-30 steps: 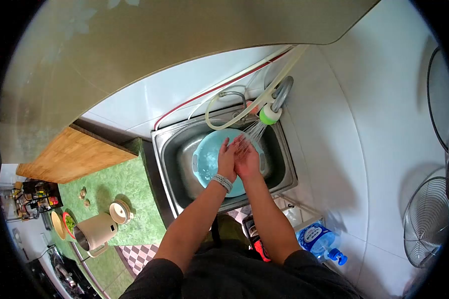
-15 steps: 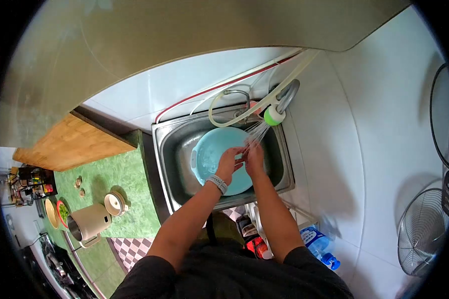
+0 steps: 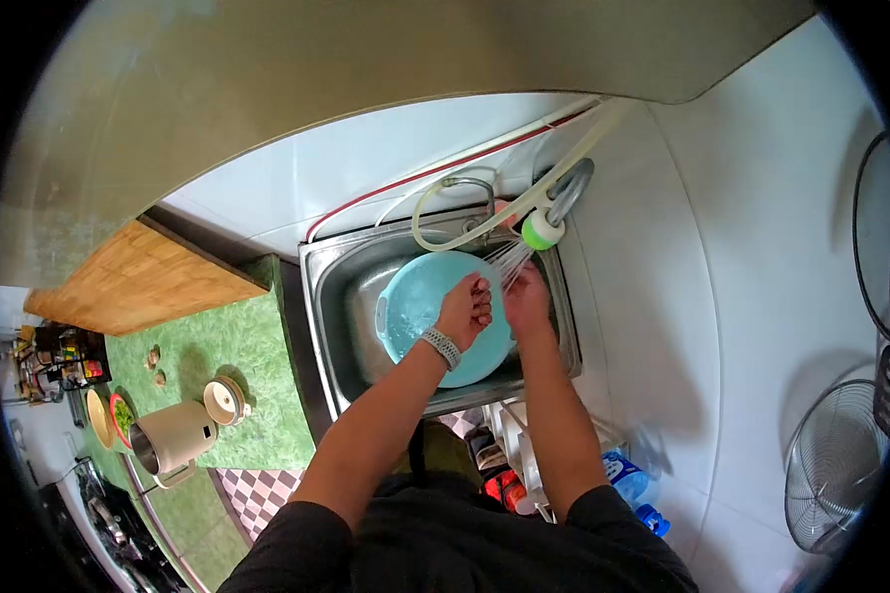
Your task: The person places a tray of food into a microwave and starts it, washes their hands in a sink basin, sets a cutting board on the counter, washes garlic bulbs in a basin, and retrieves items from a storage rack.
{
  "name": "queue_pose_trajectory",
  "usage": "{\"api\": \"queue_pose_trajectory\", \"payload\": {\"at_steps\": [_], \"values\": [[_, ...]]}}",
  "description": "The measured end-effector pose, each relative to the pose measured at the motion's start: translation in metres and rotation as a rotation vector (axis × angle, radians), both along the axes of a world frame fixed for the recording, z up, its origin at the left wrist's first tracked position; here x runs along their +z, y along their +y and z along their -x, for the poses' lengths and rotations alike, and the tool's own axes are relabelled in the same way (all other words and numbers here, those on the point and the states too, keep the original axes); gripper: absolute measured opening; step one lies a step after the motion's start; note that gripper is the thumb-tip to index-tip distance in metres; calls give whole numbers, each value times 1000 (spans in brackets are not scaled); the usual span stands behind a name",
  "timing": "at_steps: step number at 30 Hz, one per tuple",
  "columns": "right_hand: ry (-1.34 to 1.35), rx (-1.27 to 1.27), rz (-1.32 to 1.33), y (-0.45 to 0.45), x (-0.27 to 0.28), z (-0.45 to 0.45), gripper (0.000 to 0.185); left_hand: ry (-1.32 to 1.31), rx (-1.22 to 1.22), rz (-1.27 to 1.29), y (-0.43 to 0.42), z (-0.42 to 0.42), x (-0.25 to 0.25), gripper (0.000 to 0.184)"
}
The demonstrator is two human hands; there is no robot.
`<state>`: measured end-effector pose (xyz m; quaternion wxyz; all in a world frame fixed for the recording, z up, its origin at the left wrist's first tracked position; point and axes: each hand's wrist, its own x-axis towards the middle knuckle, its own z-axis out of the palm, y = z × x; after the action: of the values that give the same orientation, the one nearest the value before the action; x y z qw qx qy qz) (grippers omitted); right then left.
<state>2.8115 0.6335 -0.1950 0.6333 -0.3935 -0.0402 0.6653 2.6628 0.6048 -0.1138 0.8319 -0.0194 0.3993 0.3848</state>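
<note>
Over a light blue basin [image 3: 405,287] in the metal sink, my left hand [image 3: 465,308] is held up with its fingers curled in; I see nothing in them. A woven-looking band [image 3: 442,348] circles the left wrist. Close by on the right, my right hand [image 3: 527,298] is under the spray with its fingers mostly stretched, slightly blurred. Water streams from a green-and-white faucet head [image 3: 541,229] just above it. The basin holds some water, and its surface is splashing.
The sink [image 3: 341,341] has a grey metal rim. On the green counter [image 3: 267,420] at left stand a beige pitcher-like appliance [image 3: 173,437] and its lid [image 3: 225,400]. A wooden board [image 3: 153,289] leans behind. A wire strainer [image 3: 836,465] hangs on the right wall.
My hands were together under the spray and are now apart. The left has turned with its fingers curled; the right has shifted right and slightly up. Water keeps running.
</note>
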Motion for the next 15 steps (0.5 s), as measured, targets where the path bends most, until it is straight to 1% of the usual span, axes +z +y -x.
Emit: {"api": "queue_pose_trajectory", "payload": {"at_steps": [1, 2, 3, 4, 5, 6, 7, 8, 9, 11, 12, 13, 14, 15], "values": [[14, -11, -22, 5, -7, -14, 18, -12, -67, -46, 1, 1, 3, 24], [17, 3, -20, 9, -5, -24, 18, 98, -117, -91, 0, 1, 14, 27], [-16, -52, 4, 14, -3, -33, 18, 104, -102, -86, -4, 7, 10, 27], [-48, -105, 25, 19, 0, -39, 19, 136, -172, -115, -8, 15, 3, 26], [-39, -87, 27, 24, 3, -43, 19, 169, -241, -143, -14, 23, -3, 26], [-45, -96, 58, 29, 9, -45, 19, 180, -222, -139, -18, 30, -4, 26], [-53, -104, 88, 35, 7, -50, 19, 241, -271, -144, -23, 37, -5, 27], [-47, -81, 87, 39, 4, -54, 19, 300, -318, -147, -28, 44, -5, 30], [-21, -55, 81, 44, -10, -61, 18, 307, -296, -145, -33, 50, -6, 30], [4, -10, 74, 45, -17, -68, 18, 457, -394, -245, -46, 62, -10, 37], [5, -51, 107, 43, -14, -70, 18, 613, -446, -395, -55, 68, -20, 35], [5, -95, 139, 40, -2, -64, 18, 616, -431, -391, -60, 74, -10, 35], [0, -165, 204, 37, 11, -61, 19, 932, -630, -676, -67, 81, 0, 32], [-1, -153, 204, 35, 14, -61, 19, 1246, -831, -962, -72, 87, 9, 29]]}}
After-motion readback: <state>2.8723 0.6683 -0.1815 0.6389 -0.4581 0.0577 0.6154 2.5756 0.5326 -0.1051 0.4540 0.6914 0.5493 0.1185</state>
